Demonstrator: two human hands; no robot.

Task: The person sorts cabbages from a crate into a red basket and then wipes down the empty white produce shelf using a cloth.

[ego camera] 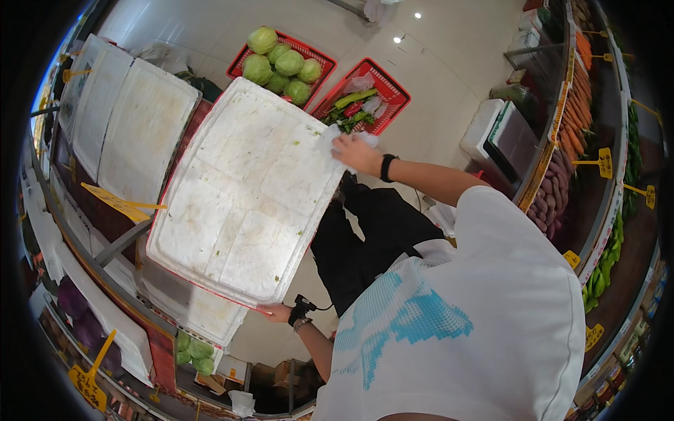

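Note:
A large white foam board (242,194) with a raised rim and scattered green leaf bits lies before me, a red edge showing along its side. My left hand (276,313) grips its lower corner, the fingers partly hidden. At the board's right corner, my right hand (358,153) holds a crumpled, whitish, translucent plastic or cloth (329,138) against the surface. Just beyond that corner a red plastic basket (403,100) holds green and red peppers and leafy greens. Another red basket (325,63) beside it is filled with round green cabbages (289,63).
More white foam boards (150,118) stand at the left, near a metal rail (124,242) and yellow price tags (116,202). Shelves on the right carry carrots (576,116), purple-skinned roots (550,194) and green peppers (605,268). A white foam box (482,123) sits below them.

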